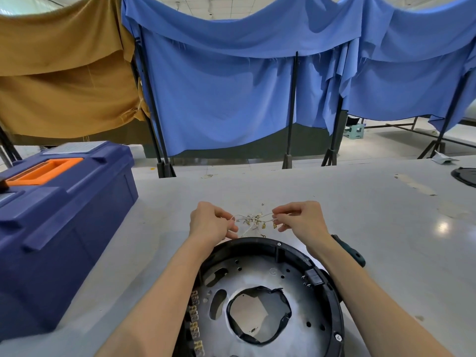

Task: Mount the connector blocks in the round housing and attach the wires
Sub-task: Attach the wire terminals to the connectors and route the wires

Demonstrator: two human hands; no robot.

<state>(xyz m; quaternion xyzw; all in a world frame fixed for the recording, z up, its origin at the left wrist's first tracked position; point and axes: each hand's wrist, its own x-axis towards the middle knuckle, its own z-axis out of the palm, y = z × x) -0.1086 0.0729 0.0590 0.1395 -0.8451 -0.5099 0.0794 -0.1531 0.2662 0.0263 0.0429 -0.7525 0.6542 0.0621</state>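
Just beyond the round black housing (332, 300), my left hand (210, 222) and right hand (300, 217) each pinch thin white wires (253, 220) with brass terminals.

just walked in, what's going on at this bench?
A person is working barehanded. The left hand and right hand each pinch part of a tangle of thin white wires with brass terminals, held over the grey table just beyond the round black housing. A row of brass connector blocks sits along the housing's left inner edge; no wire reaches them yet.
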